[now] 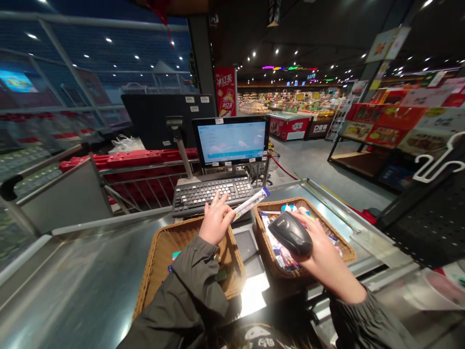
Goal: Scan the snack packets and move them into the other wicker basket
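Note:
My left hand [217,220] pinches a long, slim white packet with a blue end [250,203] between thumb and finger. Its other fingers reach over the front edge of a black keyboard [214,194]; whether they touch the keys I cannot tell. In my right hand [321,242] is a black barcode scanner [290,233], held above the right wicker basket [345,249]. Small, colourful packages [285,257] fill that basket, partly hidden by the scanner and hand. Below my left forearm stands another wicker basket [154,252], with a few small items in it, mostly covered by the sleeve.
A lit monitor [232,141] stands behind the keyboard, with a second dark screen [160,121] beside it. The metal counter [72,271] extends to both sides. White hooks [441,162] hang at the right. Boxed goods [395,116] and a red freezer [288,125] stand farther off.

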Tool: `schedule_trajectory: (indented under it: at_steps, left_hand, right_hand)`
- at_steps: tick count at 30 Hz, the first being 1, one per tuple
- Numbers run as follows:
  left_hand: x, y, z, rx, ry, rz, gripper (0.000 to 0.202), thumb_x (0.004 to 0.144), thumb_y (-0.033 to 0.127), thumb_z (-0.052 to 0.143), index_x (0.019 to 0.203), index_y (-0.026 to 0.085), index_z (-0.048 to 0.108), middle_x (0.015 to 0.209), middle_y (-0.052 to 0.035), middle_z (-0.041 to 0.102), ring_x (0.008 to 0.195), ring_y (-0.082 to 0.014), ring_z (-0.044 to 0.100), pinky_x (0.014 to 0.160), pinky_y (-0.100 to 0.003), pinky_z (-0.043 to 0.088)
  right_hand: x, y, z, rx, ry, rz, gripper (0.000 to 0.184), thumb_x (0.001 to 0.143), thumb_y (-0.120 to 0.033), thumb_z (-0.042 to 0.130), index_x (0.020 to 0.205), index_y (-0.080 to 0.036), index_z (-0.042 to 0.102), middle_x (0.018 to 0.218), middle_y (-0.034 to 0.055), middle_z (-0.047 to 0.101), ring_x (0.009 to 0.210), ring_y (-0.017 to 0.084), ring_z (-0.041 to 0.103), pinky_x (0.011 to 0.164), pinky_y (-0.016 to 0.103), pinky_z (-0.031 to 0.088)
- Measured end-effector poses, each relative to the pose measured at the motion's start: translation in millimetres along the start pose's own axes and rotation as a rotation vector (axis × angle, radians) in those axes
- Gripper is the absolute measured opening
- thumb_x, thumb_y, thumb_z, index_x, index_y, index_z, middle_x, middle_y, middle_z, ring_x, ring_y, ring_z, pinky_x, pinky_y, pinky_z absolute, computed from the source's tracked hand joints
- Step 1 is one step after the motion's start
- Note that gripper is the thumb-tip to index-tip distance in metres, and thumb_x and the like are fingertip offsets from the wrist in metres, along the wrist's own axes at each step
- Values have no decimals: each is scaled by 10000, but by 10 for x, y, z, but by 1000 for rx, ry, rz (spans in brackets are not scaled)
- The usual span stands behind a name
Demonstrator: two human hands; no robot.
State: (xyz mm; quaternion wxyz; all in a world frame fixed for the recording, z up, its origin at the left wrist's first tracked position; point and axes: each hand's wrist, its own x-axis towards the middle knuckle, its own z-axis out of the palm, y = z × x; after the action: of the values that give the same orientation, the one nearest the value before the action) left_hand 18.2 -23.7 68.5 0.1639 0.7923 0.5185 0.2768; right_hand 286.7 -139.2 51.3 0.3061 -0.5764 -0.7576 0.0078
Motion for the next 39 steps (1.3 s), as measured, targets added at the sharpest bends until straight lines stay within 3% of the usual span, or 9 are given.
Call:
schedule_trajectory:
  at_steps: [6,13,20,26,39]
  left_hand:
    - [-68,-44,-61,15,3,0,270,912,303,450,711,200,599,1534,-56,388,1495,-288,149,1137,-645,182]
    - [-120,-79,-118,-31,15,-2,271,907,310,449,696,198,578,1535,-53,387,1494,-299,149,1139,-659,144]
    - [-160,-159,-168,-51,5,-21,289,911,320,437,682,198,563,1523,-55,411,1496,-299,141,1140,-654,152]
    - [-235,-412,-245,-102,-12,-63,323,906,350,438,651,202,570,1489,-60,466,1488,-295,180,1146,-588,244]
    - [-563,-1058,-275,52,-53,-244,276,904,332,458,750,200,646,1464,-60,501,1480,-310,204,1154,-621,207]
  right_hand:
    - [21,-74,15,-12,15,-58,662,769,-251,609,1400,-209,416,1443,139,475,1438,347,299,1145,600,280]
    - [18,-137,27,-4,19,-85,523,785,-237,576,1304,-198,521,1415,142,494,1430,350,308,1136,607,287]
    - [29,-167,42,-4,25,-99,500,772,-225,571,1267,-165,541,1391,161,509,1417,354,325,1140,606,276]
    - [46,-167,105,3,10,-84,498,754,-212,574,1250,-181,547,1410,158,490,1427,367,309,1135,642,262]
    - [185,-304,283,30,-16,-179,546,778,-241,588,1310,-214,467,1395,140,499,1401,368,348,1142,627,268]
